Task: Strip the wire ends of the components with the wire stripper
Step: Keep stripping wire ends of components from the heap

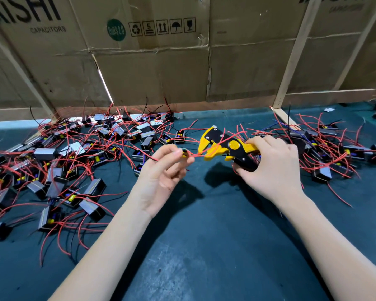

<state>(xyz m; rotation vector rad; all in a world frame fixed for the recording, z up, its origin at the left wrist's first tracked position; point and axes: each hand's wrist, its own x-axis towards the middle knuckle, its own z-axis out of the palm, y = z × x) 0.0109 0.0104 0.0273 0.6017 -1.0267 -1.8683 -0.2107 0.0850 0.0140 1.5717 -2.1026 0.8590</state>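
The person is standing mid-strip, by my reading — the right hand (271, 164) is gripping the handles of the yellow-and-black wire stripper (224, 146) just right of the frame's centre, and the left hand (161, 170) is pinching a small component (184, 152) between thumb and fingertips. Its red wire (197, 154) is running rightward into the stripper's head. The tool's long axis is lying nearly level, slanting down to the right, with its head pointing toward the left. Next, I'd judge, a firm squeeze is wanted, with the left hand holding the wire taut — more components (74, 148) are waiting at left.
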